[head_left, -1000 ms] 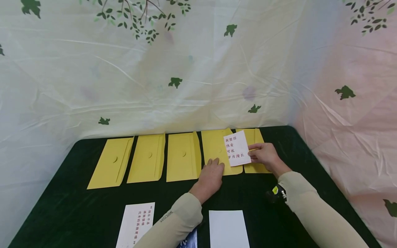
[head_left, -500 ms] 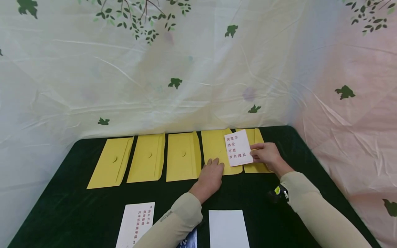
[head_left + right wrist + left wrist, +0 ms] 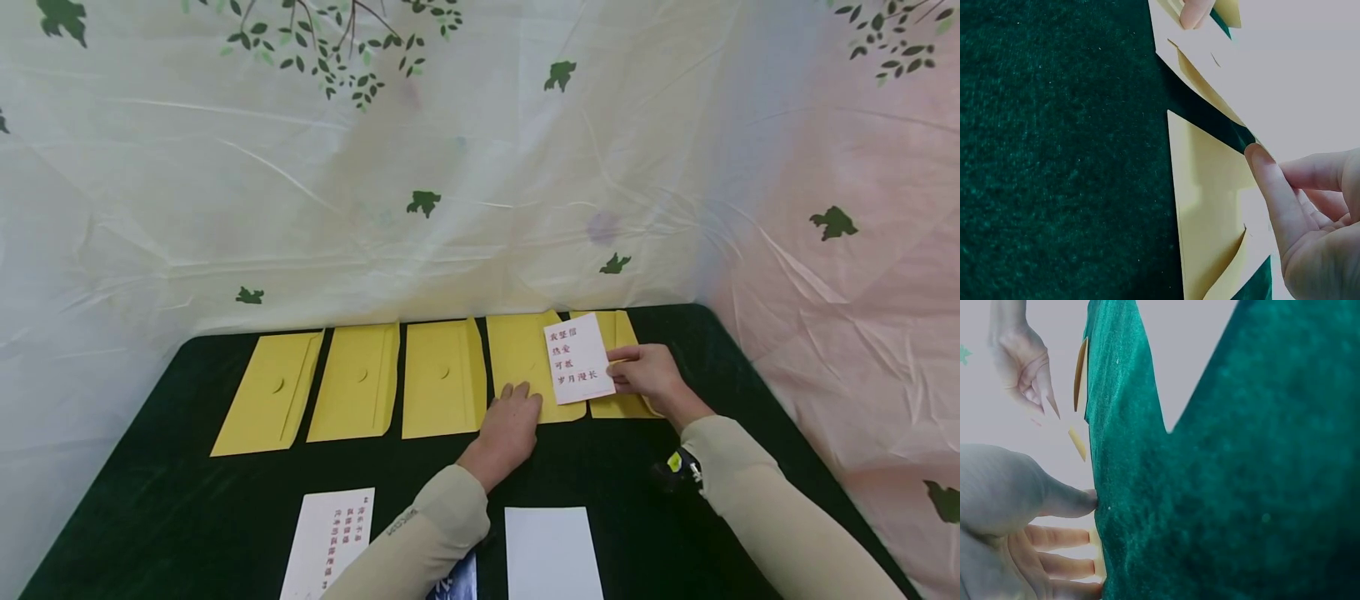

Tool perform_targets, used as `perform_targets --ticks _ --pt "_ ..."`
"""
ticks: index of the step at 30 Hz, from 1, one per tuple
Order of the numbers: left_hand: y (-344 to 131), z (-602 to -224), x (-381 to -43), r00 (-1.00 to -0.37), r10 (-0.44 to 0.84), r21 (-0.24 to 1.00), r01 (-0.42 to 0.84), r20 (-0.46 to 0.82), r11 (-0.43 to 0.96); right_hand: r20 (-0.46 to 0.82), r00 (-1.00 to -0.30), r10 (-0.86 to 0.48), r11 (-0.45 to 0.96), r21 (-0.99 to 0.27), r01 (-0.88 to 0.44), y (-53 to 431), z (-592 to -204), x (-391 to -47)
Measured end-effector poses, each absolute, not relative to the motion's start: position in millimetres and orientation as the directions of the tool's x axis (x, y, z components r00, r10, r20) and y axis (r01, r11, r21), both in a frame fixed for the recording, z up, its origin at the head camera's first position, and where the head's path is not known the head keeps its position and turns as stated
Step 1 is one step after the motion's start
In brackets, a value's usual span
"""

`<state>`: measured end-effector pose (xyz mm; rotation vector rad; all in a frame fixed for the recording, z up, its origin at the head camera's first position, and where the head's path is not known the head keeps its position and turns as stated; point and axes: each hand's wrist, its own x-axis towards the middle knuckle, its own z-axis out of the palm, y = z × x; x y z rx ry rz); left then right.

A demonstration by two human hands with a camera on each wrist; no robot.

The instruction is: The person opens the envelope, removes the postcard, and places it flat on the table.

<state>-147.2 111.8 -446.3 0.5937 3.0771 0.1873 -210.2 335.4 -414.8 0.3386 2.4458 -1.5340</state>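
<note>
A white card (image 3: 577, 358) printed with red characters is pinched at its right edge between the thumb and fingers of my right hand (image 3: 654, 379). The card is tilted over the fourth yellow envelope (image 3: 513, 350) and partly covers the fifth envelope (image 3: 621, 407). My left hand (image 3: 506, 433) rests its extended fingers on the fourth envelope's lower edge. In the right wrist view the card is nearly edge-on and washed out, above the fifth envelope (image 3: 1207, 169), beside my right thumb (image 3: 1272, 194). The left wrist view shows my left hand (image 3: 1029, 519) with its thumb spread from the fingers.
Three more yellow envelopes (image 3: 445, 379) lie in a row to the left. Nearer me are a printed white card (image 3: 330, 533), a blank white card (image 3: 553, 550) and a blue printed piece (image 3: 457, 581), partly under my left sleeve. Dark green cloth covers the table (image 3: 172, 517); a leaf-patterned curtain (image 3: 480, 250) hangs behind.
My right hand and the card have shifted slightly to the right. The left hand stays in place on the fourth envelope.
</note>
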Motion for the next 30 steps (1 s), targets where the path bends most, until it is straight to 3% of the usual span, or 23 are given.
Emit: perform_targets --ticks 30 --pt "113.9 -452.0 -148.3 -0.929 0.371 0.076 0.371 0.015 0.926 -0.303 -0.951 0.061 0.432 -0.851 0.299 344.6 -413.1 -201.4"
